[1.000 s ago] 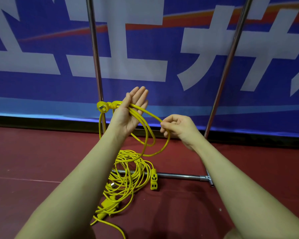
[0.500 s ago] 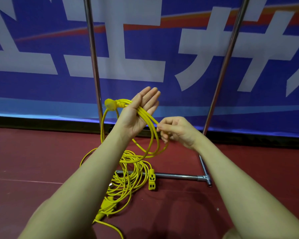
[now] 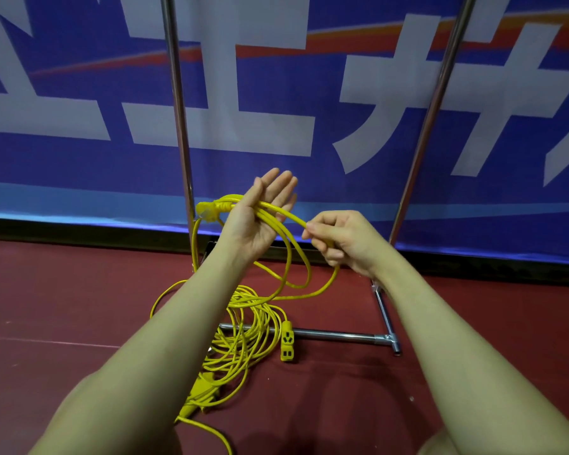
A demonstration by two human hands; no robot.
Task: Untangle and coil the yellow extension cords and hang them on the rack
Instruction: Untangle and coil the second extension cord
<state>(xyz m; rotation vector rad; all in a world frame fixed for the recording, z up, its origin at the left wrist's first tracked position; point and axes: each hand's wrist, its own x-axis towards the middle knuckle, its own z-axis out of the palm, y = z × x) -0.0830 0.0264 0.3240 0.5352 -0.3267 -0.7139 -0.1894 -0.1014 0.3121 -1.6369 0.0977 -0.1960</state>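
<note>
My left hand is raised palm up with straight fingers, and several loops of yellow cord lie across the palm. A yellow plug sticks out to the left of that hand. My right hand pinches a strand of the same cord just right of the left palm. Below, a tangled pile of yellow cord lies on the red floor, with a yellow socket end beside it. The metal rack stands behind, with two upright poles and a base bar.
A blue banner with white characters covers the wall behind the rack. The rack's left pole rises just behind my left hand. Its base bar lies on the red floor next to the cord pile.
My right hand has brought its pinched strand up and in to the left palm, adding a loop. The hanging loops swing lower and wider.
</note>
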